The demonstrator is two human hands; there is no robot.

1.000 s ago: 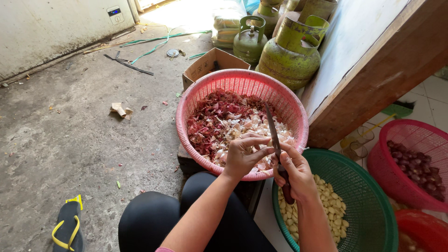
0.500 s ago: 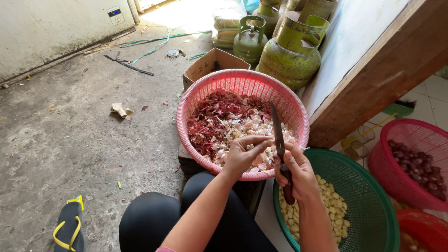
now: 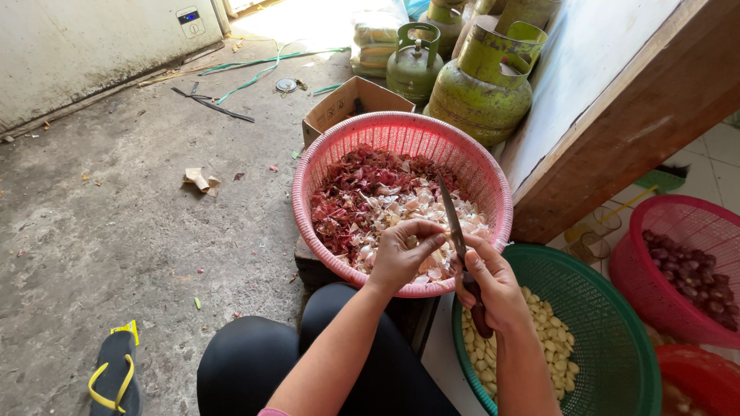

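Note:
My left hand (image 3: 402, 258) pinches a small pale garlic clove (image 3: 413, 241) between thumb and fingers over the near rim of a pink basket (image 3: 339, 146). That basket holds red and whitish peels (image 3: 368, 196). My right hand (image 3: 487, 279) grips a dark-handled knife (image 3: 455, 231), blade pointing up and away, its edge close to the clove. Below my right hand a green basket (image 3: 609, 308) holds peeled garlic cloves (image 3: 549, 331).
A second pink basket (image 3: 678, 223) with red shallots stands at the right, a red container (image 3: 694, 381) below it. Green gas cylinders (image 3: 482, 85) and a cardboard box (image 3: 347, 104) stand behind. A wooden-edged counter (image 3: 632, 115) rises at right. A sandal (image 3: 116, 374) lies on the concrete floor.
My hands have stayed together over the basket rim. The knife blade has tilted slightly and my left fingers have turned the clove a little.

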